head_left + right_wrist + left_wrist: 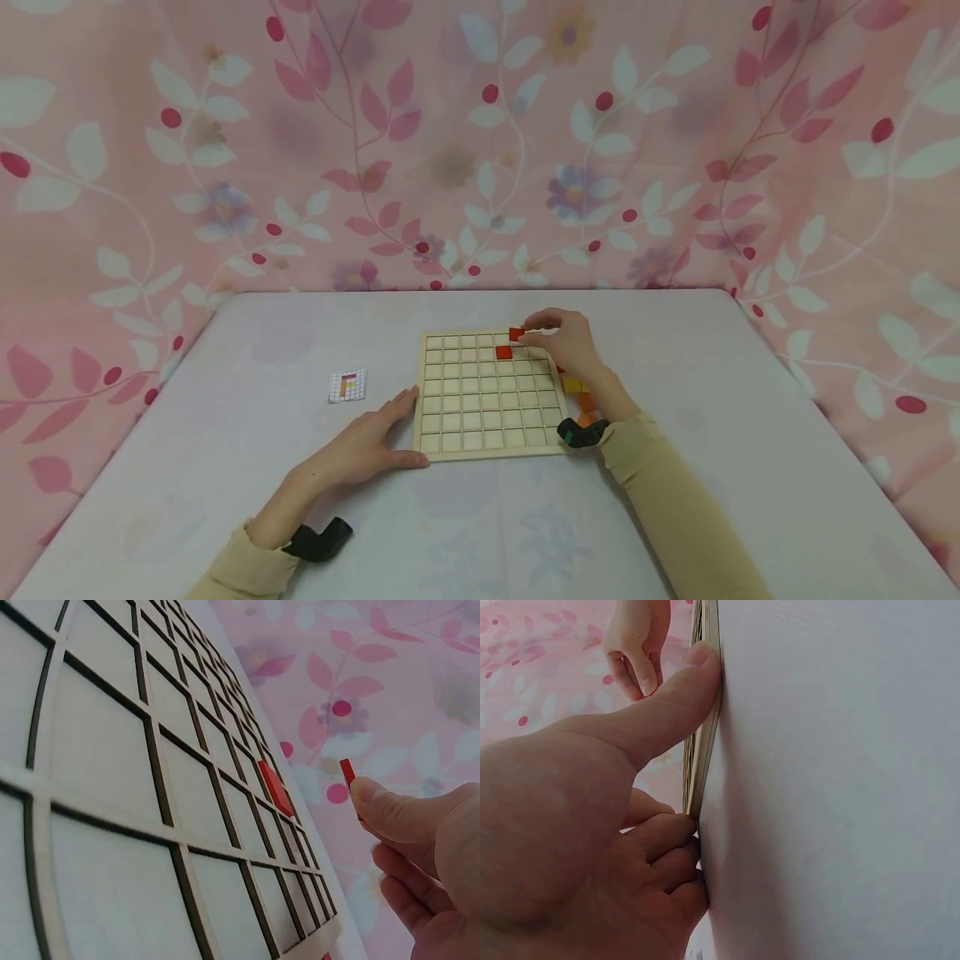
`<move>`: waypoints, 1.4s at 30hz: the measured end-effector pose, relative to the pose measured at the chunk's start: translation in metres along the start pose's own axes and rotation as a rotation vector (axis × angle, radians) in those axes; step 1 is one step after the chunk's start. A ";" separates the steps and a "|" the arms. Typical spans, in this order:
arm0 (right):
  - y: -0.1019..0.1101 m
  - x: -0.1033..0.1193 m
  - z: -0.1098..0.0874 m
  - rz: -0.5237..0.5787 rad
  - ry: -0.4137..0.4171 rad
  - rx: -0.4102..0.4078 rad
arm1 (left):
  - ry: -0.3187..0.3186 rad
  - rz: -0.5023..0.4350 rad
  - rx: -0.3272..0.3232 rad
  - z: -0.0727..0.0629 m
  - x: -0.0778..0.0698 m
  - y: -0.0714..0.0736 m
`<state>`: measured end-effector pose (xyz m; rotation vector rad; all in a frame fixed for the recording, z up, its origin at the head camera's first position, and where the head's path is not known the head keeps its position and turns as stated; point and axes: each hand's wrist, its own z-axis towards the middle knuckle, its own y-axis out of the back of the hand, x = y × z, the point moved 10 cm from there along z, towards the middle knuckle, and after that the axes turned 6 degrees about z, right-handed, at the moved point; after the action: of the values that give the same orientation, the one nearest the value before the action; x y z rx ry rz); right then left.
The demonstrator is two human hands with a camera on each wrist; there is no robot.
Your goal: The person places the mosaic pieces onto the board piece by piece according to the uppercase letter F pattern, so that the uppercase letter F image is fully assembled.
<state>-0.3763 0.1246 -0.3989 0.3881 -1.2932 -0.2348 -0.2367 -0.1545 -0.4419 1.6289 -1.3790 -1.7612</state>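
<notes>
A square wooden grid board (480,400) lies on the table, with one red square tile (504,352) set in a cell near its far side. Above the far right part of the board, my right hand (564,340) pinches another red tile (347,774) between thumb and fingers; in the right wrist view it is held off the grid. My left hand (367,442) rests at the board's near left corner. In the left wrist view its thumb (697,664) touches the board's edge (705,750), and its other fingers bend near the edge further along.
Left of the board lies a small card (347,386) printed with a grid and a coloured pattern. Along the board's right side are loose yellow tiles (574,386) and orange tiles (587,403), partly hidden by the right arm. A floral cloth (480,167) hangs behind the table.
</notes>
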 end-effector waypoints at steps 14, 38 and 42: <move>-0.026 0.006 0.003 0.065 -0.011 0.013 | 0.008 0.008 0.007 0.000 -0.002 0.000; -0.050 -0.011 0.004 0.095 -0.047 0.031 | 0.004 0.017 0.004 0.002 0.000 0.000; -0.055 -0.010 0.003 0.095 -0.022 0.045 | 0.006 0.014 0.003 0.001 -0.001 0.001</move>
<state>-0.3795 0.0782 -0.4294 0.3626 -1.3368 -0.1300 -0.2376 -0.1540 -0.4408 1.6211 -1.3875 -1.7465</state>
